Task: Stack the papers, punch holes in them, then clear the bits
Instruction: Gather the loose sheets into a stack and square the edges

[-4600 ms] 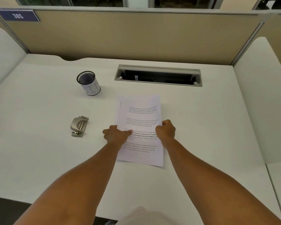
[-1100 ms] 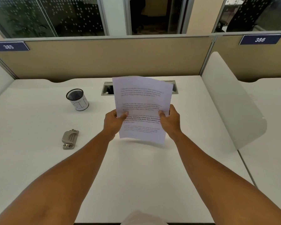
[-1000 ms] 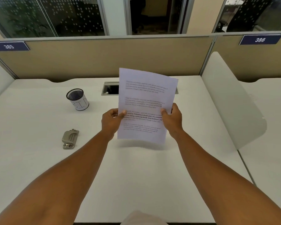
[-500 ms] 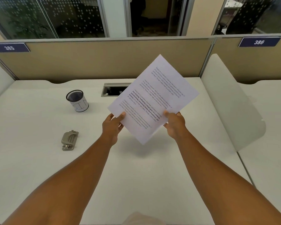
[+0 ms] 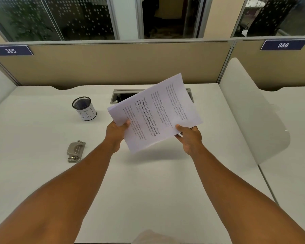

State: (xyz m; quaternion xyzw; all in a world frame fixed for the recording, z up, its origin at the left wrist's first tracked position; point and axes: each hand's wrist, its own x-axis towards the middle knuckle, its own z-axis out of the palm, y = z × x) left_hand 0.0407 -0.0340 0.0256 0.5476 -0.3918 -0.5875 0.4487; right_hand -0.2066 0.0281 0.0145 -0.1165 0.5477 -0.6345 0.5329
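Papers [image 5: 155,113]: white printed sheets, turned sideways, lifted above the desk [image 5: 148,182].
Left hand [image 5: 117,132]: pinching the stack's near-left corner.
Right hand [image 5: 190,138]: gripping its near-right edge.
Hole punch [image 5: 75,151]: on desk, left, apart.

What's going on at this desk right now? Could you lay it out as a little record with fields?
Setting: white desk in a cubicle, signs 385 and 386 on the partition
Papers: held above the desk, turned sideways
Left hand: grips the papers' left edge
Right hand: grips their lower right edge
Hole punch: on the desk, left of the hands, untouched
Mesh cup: behind the punch
Stage: squaring the stack, no punching yet
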